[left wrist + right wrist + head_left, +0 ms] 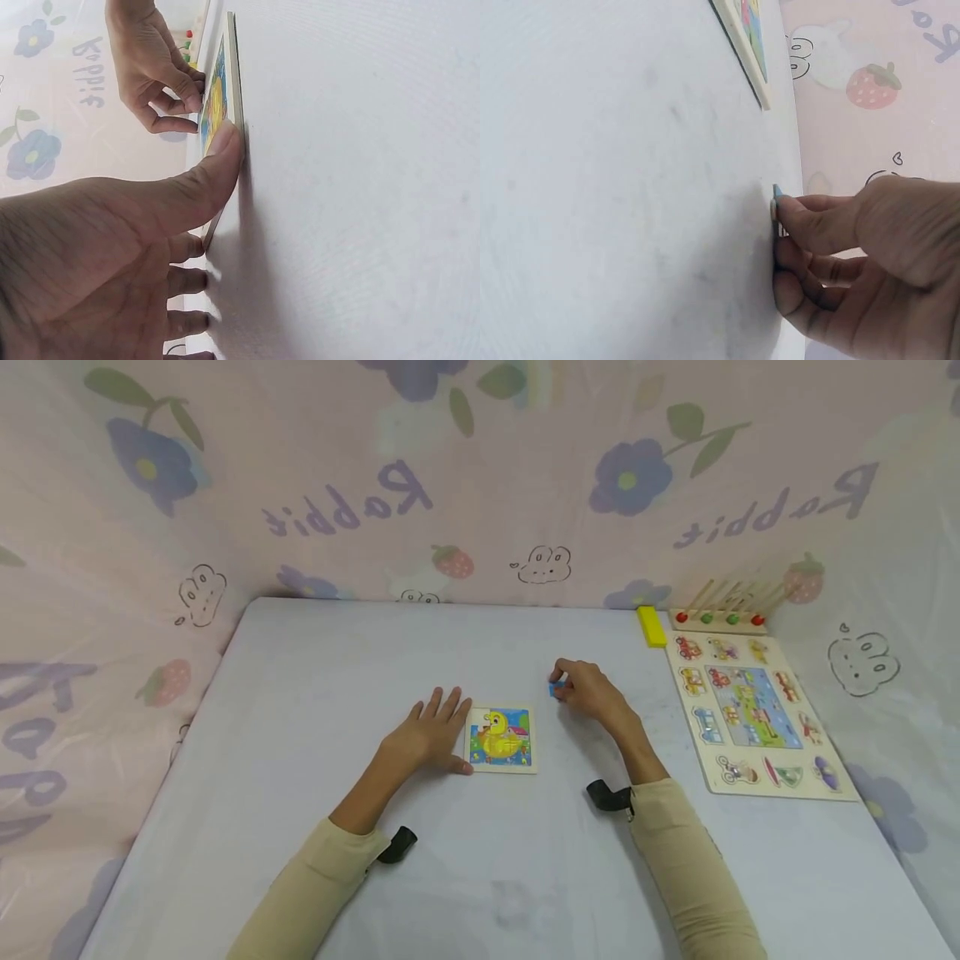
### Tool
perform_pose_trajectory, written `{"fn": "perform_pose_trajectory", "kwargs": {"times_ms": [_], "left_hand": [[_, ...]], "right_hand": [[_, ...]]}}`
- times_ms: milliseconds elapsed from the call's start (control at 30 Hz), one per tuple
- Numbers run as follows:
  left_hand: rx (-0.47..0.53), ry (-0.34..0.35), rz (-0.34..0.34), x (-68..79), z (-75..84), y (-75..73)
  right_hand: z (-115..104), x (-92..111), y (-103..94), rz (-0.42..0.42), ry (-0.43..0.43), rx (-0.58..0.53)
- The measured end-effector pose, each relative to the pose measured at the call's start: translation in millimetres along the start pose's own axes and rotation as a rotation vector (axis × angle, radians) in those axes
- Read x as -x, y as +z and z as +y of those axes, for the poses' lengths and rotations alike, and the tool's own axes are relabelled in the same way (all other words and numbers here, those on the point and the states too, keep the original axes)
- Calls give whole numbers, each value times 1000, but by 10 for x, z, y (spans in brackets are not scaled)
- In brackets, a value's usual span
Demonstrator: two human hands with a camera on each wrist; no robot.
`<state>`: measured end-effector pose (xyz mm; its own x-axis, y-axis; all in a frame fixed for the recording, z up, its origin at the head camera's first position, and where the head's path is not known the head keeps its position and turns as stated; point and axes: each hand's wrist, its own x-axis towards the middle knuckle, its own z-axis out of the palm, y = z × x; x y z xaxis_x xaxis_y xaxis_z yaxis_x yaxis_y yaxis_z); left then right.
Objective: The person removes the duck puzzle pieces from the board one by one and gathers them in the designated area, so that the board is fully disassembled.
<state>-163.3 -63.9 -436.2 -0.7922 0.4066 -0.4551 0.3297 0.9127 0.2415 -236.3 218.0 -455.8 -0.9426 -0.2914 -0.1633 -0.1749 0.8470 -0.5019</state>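
A small wooden duck jigsaw puzzle (500, 739) lies in its pale tray (501, 769) near the table's middle. A cream patch shows in its upper left corner. My left hand (431, 735) rests at the tray's left side with fingers spread, the thumb (217, 154) on its near left corner. To the right of the tray, my right hand (592, 689) pinches a blue puzzle piece (555, 688) between thumb and fingers, low over the table. In the right wrist view only a thin edge of the piece (777, 190) shows; the fingers cover the rest.
A wooden peg puzzle board (720, 774) with vehicle pictures lies at the right of the table. Behind it stands a rack with upright rods (716, 622) and coloured beads. A yellow block (651, 627) lies beside the rack. A patterned curtain (480, 485) borders the table.
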Motion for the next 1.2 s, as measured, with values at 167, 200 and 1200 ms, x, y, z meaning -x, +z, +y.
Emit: {"fn": "perform_pose_trajectory", "kwargs": {"times_ms": [167, 200, 1200], "left_hand": [[5, 3, -1, -7, -2, 2], [2, 3, -1, -6, -1, -3], [-12, -8, -7, 22, 17, -12]], "right_hand": [[3, 11, -27, -11, -14, -8], [6, 13, -34, -9, -21, -10], [-494, 204, -147, -80, -229, -20]]}}
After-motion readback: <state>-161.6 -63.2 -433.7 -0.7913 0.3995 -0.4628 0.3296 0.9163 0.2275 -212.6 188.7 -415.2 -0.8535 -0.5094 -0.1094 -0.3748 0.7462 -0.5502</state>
